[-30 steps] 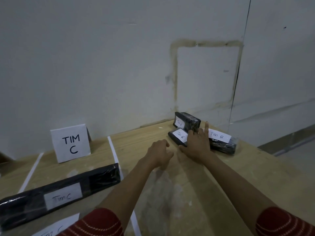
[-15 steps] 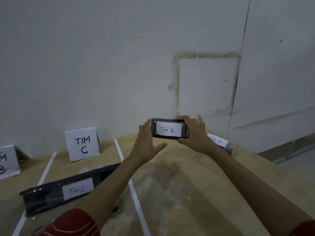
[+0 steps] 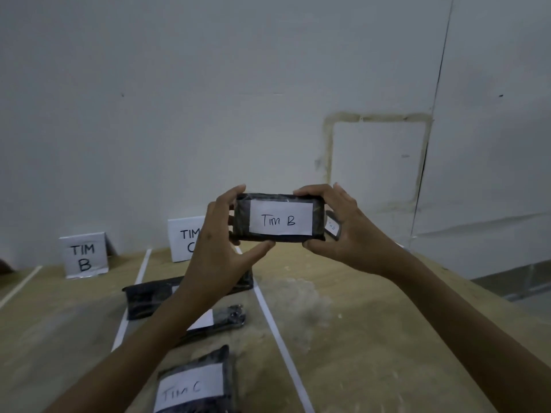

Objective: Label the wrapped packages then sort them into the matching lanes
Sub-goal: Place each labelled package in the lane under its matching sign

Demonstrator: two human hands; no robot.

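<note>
I am holding the Tim B package up in the air between both hands, well above the surface, with its white label facing me. My left hand is grasping the left end, thumb under the lower edge and fingers over the top. My right hand is doing the same at the right end, so both grips are closed on the package. Both forearms are reaching forward and slightly upward, wrists turned inward.

I am judging it to be light and fairly stiff, since this small block is not sagging between two end pinches. The black wrap is looking glossy and is probably slick, so the ends are the place to take hold, clear of the paper label, which might peel or smudge.

The TIM B sign is standing at the far left, beyond the TIM C sign. I am expecting a leftward carry across the tape line.
</note>
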